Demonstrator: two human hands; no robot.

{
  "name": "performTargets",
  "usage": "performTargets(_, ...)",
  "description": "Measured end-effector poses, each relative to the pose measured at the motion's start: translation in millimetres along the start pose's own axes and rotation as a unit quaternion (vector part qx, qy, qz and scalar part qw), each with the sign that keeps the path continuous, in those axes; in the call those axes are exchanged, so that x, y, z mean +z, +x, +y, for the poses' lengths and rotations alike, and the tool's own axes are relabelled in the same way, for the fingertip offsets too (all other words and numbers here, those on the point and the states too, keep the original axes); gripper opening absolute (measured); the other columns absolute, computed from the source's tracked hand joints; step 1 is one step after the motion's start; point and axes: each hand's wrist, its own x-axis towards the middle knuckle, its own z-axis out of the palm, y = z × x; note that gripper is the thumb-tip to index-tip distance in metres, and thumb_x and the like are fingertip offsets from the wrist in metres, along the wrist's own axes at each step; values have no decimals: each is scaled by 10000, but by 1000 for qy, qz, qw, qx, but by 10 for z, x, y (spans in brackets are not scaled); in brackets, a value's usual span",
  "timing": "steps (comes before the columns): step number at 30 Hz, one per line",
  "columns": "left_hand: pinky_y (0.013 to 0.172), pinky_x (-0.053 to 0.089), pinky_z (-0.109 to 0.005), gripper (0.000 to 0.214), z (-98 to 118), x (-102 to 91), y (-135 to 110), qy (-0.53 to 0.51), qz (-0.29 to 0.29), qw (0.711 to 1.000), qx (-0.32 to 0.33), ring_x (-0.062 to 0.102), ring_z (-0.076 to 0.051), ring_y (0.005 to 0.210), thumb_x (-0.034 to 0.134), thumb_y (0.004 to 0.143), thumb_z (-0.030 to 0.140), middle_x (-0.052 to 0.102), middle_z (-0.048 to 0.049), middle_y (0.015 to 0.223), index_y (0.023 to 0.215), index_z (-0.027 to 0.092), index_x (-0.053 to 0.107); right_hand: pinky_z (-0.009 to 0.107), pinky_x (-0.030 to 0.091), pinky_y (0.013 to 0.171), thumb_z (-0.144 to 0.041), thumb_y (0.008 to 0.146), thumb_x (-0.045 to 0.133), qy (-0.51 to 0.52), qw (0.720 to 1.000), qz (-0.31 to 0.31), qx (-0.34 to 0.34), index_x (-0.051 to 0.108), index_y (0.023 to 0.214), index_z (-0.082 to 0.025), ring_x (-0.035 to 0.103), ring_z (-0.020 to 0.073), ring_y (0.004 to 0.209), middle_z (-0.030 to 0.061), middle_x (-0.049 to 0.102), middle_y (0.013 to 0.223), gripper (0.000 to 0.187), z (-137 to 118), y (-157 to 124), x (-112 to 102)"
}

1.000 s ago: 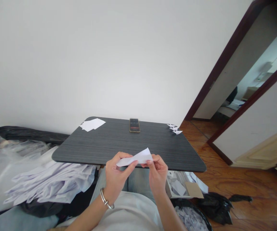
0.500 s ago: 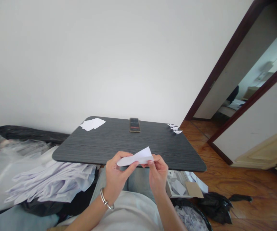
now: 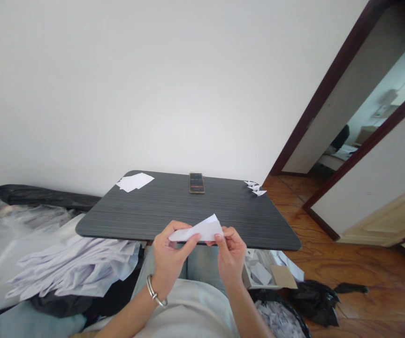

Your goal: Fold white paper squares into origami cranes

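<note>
A folded piece of white paper (image 3: 205,230) is held up between my hands, just over the near edge of the dark table (image 3: 146,206). My left hand (image 3: 174,246) pinches its left part, thumb in front and fingers behind. At the paper's right end, my right hand (image 3: 230,251) grips it between thumb and fingers. One corner of the paper points up and away from me. The fingers behind the sheet are partly hidden.
Loose white sheets (image 3: 134,181) lie at the table's far left. A phone-like device (image 3: 197,183) sits at the back middle, and several small folded paper pieces (image 3: 255,188) at the far right. Below right are an open box (image 3: 262,272) and a bag of paper scraps (image 3: 279,319).
The folded paper has tilted a little, so more of its front face shows. Both hands keep their hold in nearly the same place.
</note>
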Motion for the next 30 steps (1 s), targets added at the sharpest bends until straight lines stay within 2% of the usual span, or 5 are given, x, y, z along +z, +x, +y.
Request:
performTargets(5,482,402,-161,200,-90,4,48,-122,-12,989,-88,499,-77,515,713,598,185,523,52,584,668,153,529,234,492,479,-197,734,620,-61,996,40,-49,524,698,-184,604,126,529,-14,578,673,103,-74,-69,28)
performTargets(8,489,419,-158,212,-149,10,74,-182,-24,977,-108,516,-72,499,709,608,175,550,54,575,680,155,510,242,512,503,-150,732,618,-89,991,44,-93,526,740,-190,627,133,558,-12,597,699,101,-116,-101,47)
performTargets(18,504,409,-166,223,-217,12,86,-231,-27,967,-108,518,-72,501,704,608,133,549,54,573,689,152,497,269,531,533,-203,729,629,-159,982,61,-84,484,914,-197,650,155,553,10,663,698,235,-134,-117,38)
performTargets(25,508,388,-156,239,-229,15,86,-235,-14,966,-103,487,-64,528,722,577,132,540,56,611,683,156,509,252,531,534,-192,713,644,-221,969,62,-95,572,888,-200,655,154,569,19,686,744,189,-154,-125,11)
performTargets(30,509,390,-150,244,-222,19,94,-248,-16,964,-94,467,-60,531,726,565,123,528,56,607,673,154,510,267,544,553,-211,705,650,-229,966,62,-102,602,864,-193,658,169,610,36,689,752,167,-154,-128,-1)
